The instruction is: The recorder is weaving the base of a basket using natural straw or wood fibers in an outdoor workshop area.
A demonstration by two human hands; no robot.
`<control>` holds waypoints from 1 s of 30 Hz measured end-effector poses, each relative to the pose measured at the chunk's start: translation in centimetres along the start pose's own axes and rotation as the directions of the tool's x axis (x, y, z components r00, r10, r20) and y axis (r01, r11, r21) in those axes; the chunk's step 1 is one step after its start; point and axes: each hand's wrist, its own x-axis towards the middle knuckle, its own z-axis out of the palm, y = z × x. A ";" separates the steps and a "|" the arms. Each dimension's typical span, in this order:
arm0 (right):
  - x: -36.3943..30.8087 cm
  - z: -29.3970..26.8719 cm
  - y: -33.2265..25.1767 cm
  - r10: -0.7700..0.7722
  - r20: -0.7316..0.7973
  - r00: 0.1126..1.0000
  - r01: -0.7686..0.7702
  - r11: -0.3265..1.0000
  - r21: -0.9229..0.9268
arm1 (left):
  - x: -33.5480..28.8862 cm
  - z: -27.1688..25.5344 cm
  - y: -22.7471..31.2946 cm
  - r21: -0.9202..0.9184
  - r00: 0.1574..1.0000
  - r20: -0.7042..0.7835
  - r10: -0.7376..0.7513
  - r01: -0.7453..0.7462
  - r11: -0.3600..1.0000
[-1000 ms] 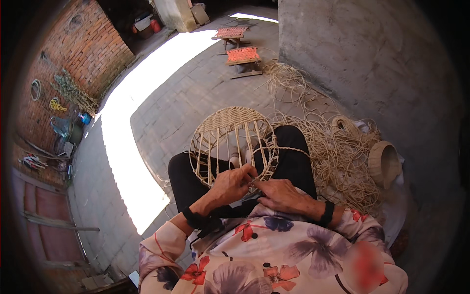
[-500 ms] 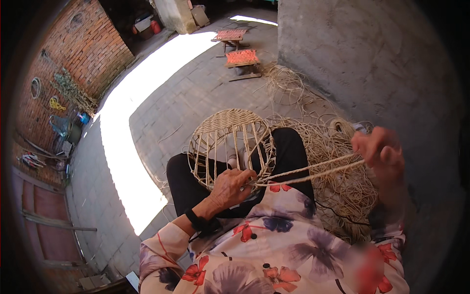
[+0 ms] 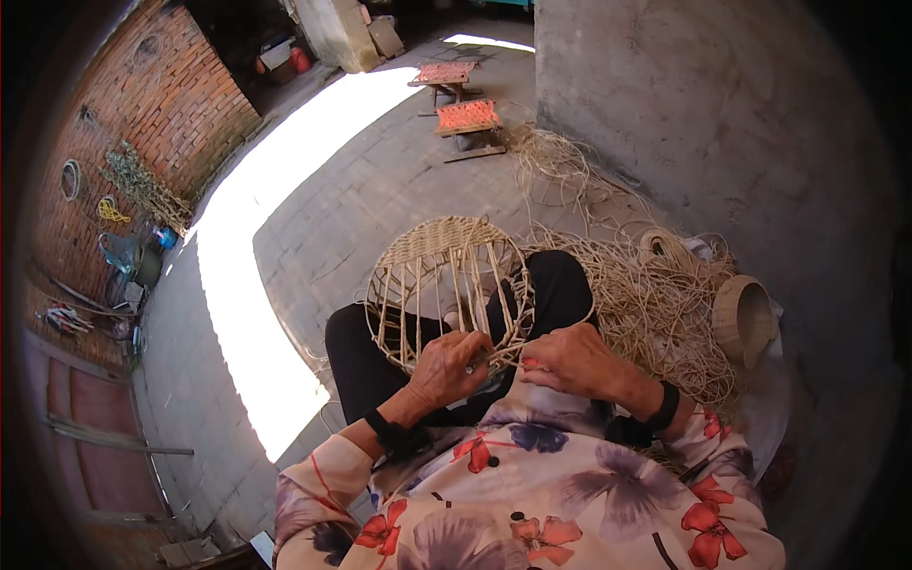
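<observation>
A round, half-woven wicker basket frame (image 3: 446, 285) rests on my lap, its upper part woven tight and its lower spokes bare. My left hand (image 3: 448, 369) grips the near rim of the frame. Close beside it on the right, my right hand (image 3: 570, 359) pinches a pale cane strand (image 3: 508, 359) at that rim. Both hands almost touch each other.
A tangled heap of loose cane (image 3: 655, 304) lies to my right, with a small finished wicker basket (image 3: 744, 318) beyond it. Two low stools with orange woven seats (image 3: 467, 116) stand farther off. A grey concrete wall (image 3: 722, 123) rises on the right, a brick wall (image 3: 142, 104) on the left.
My right hand had swung far out to the right, drawing the strand taut; it has now come back to the basket's rim beside my left hand.
</observation>
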 end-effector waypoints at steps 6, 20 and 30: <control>-1.2 -3.2 4.4 0.144 0.124 0.982 -0.179 0.921 0.346 | -0.4 -0.2 -0.2 0.002 1.000 -0.027 -0.014 0.014 1.000; -5.1 -8.7 11.2 0.511 -0.290 0.809 -0.434 0.853 0.290 | 2.2 -3.6 -2.6 -0.180 0.922 0.101 -0.374 0.387 0.904; -3.2 0.9 2.2 0.046 0.139 0.989 -0.044 0.999 -0.021 | 4.0 -2.3 -3.7 0.185 0.924 0.081 -0.374 0.355 0.917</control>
